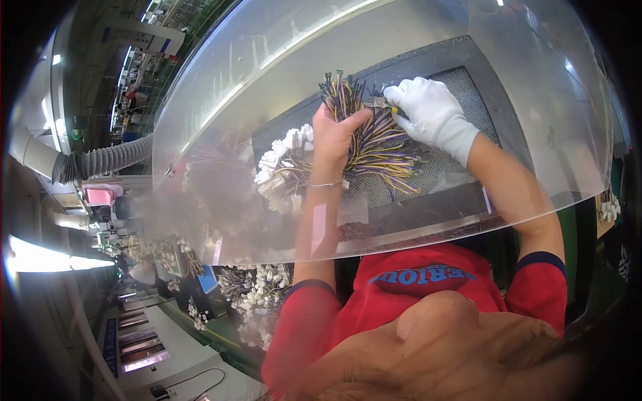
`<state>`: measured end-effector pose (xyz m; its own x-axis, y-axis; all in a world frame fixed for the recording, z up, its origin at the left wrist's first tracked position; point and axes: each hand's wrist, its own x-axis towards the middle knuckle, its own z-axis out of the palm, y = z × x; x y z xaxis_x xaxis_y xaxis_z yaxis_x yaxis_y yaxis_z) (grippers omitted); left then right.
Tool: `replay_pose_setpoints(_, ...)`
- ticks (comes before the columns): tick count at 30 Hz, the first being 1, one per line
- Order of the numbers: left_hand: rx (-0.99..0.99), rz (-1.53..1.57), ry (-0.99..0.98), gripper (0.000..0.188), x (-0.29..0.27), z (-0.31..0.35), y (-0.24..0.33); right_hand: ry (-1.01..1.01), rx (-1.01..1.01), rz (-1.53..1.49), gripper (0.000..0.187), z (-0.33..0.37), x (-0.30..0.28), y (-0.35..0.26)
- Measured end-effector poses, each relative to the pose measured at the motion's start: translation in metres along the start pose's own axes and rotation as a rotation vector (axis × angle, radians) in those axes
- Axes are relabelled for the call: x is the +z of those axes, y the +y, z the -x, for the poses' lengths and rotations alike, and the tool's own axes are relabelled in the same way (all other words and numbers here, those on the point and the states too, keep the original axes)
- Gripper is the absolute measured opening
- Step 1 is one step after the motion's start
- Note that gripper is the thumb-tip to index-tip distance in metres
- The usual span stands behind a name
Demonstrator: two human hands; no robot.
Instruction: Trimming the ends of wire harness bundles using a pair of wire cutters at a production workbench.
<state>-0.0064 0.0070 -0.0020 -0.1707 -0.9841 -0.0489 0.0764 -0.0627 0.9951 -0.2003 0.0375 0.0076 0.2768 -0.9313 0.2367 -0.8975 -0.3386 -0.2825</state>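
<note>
My bare left hand (pixel 332 137) is closed around a bundle of thin wires (pixel 384 154), mostly yellow, purple and dark. Short wire ends with small dark tips (pixel 340 85) stick up beyond its fingers. White plastic connectors (pixel 277 164) fan out to the left of that wrist. Just right of the bundle, my right hand (pixel 431 113) wears a white knit glove and has its fingers pinched together. Between them shows a small thing with a yellow part (pixel 394 110); its kind is not clear. A greyish piece (pixel 376 102) lies between the two hands.
A curved clear shield (pixel 221 107) arches over both forearms. Beneath the hands lies a dark-framed mesh panel (pixel 468 97). A grey ribbed hose (pixel 114 158) runs in from the left. More wire bundles with white connectors (pixel 261 294) hang beside my left arm.
</note>
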Motion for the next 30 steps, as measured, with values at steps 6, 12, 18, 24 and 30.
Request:
replay_pose_setpoints(6, 0.051, -0.01, 0.033, 0.029, 0.002, 0.001, -0.001, 0.027, -0.025, 0.0, 0.03, 0.0, 0.007, 0.004)
replay_pose_setpoints(12, 0.07, -0.017, 0.045, 0.028, 0.003, 0.001, -0.002, 0.024, -0.014, -0.02, 0.028, 0.0, 0.009, 0.001)
replay_pose_setpoints(18, 0.058, -0.002, 0.028, 0.028, 0.002, 0.002, -0.001, -0.063, 0.047, -0.09, 0.025, -0.001, 0.011, 0.001)
replay_pose_setpoints(24, 0.016, 0.014, 0.003, 0.03, 0.0, 0.001, 0.001, -0.2, 0.117, -0.146, 0.024, -0.001, 0.005, -0.002)
replay_pose_setpoints(30, -0.039, 0.049, -0.01, 0.034, -0.007, -0.002, 0.002, 0.042, 0.105, -0.167, 0.022, 0.004, 0.001, 0.009)
